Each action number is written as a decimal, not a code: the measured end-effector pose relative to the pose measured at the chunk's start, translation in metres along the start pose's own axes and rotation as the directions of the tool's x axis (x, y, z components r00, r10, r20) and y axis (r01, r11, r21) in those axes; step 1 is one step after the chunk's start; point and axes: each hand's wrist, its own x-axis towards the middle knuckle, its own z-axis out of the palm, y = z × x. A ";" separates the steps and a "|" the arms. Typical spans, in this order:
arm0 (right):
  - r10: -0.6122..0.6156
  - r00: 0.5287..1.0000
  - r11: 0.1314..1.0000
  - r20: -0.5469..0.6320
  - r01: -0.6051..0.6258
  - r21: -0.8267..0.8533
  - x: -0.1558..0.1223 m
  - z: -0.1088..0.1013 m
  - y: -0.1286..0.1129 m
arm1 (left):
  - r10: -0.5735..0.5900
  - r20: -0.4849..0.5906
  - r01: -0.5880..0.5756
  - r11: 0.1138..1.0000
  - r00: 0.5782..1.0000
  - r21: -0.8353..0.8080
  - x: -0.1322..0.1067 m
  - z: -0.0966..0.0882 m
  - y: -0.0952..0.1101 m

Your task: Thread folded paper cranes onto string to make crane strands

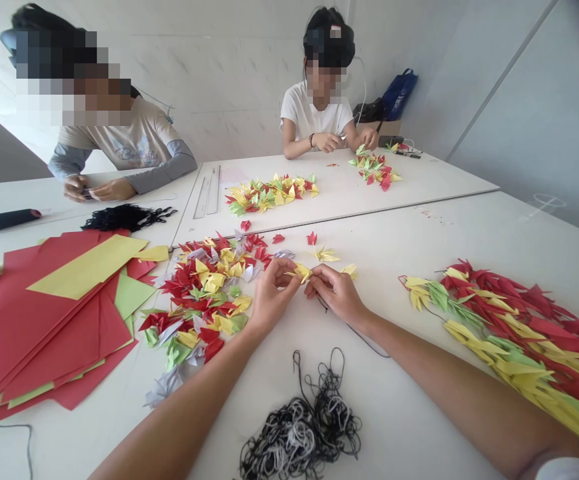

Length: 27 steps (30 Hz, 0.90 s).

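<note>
My left hand [269,297] pinches a small yellow origami crane [302,271] between thumb and fingertips. My right hand [334,291] meets it from the other side, its fingertips pinched close to the crane. A thin black thread [354,331] runs from under my right hand across the white table [409,400] towards me. Left of my hands lies a heap of loose red, yellow, green and grey paper cranes [204,287]. A few single cranes, such as a yellow one [325,255], lie just beyond my fingers.
Long strings of red, yellow and green cranes [509,333] lie to the right. A tangle of black and grey thread [304,427] sits near me. Red and yellow paper sheets [54,313] are stacked left. Two co-workers [319,113] sit across the tables with more cranes, a ruler and black thread.
</note>
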 end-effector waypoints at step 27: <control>-0.209 0.977 0.949 0.032 0.211 -0.233 -0.003 -0.001 0.000 | -0.072 0.094 0.077 0.996 0.993 -0.045 0.004 -0.004 -0.008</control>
